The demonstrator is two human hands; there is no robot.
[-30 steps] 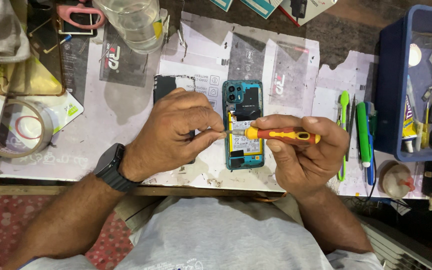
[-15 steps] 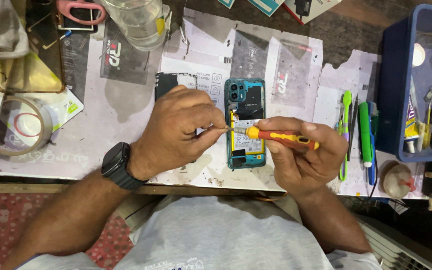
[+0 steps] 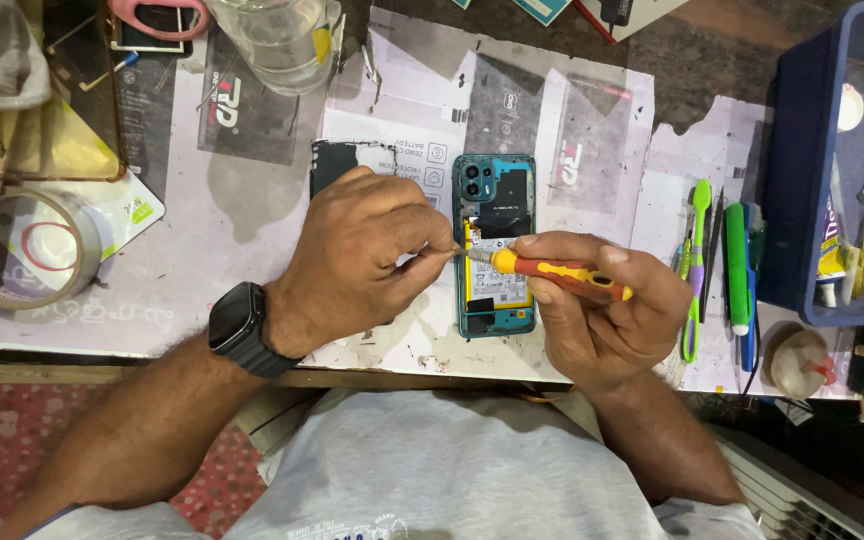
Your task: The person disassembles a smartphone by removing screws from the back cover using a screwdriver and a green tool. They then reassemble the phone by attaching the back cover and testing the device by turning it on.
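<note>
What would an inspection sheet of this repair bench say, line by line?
Surface: wooden bench covered with stained paper sheets.
Job's things: opened teal phone lies flat; orange-yellow screwdriver held sideways above it.
Clutter: tape roll, clear jar, green tools, blue bin of tools.
Hands: left hand pinches at the screwdriver tip; right hand grips the handle.
Cables: nothing seen.
Surroundings: patterned red floor.

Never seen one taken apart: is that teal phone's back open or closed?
Open. The phone lies flat with no back cover, its battery and inner parts bare. The right hand holds an orange screwdriver over it; the left hand pinches its tip.
</note>
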